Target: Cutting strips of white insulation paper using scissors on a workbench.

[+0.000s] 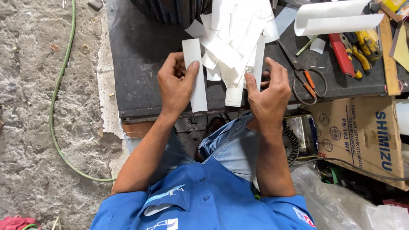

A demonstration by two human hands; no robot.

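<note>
My left hand (175, 83) holds one long white paper strip (195, 76) upright, thumb pressed on its face, over the front of a dark metal table (140, 51). My right hand (269, 90) pinches another white strip (259, 59) that stands on edge beside a loose heap of white paper strips (233, 30). The heap lies between and beyond both hands. My blue sleeves and jeans fill the bottom of the view.
Scissors with orange grips (306, 79) lie right of my right hand. Farther right are a rolled white sheet (336, 19), red and yellow hand tools (353, 49) and a wooden strip. A cardboard box (362, 136) sits below the table edge. A green hose (57, 102) curves over the concrete floor.
</note>
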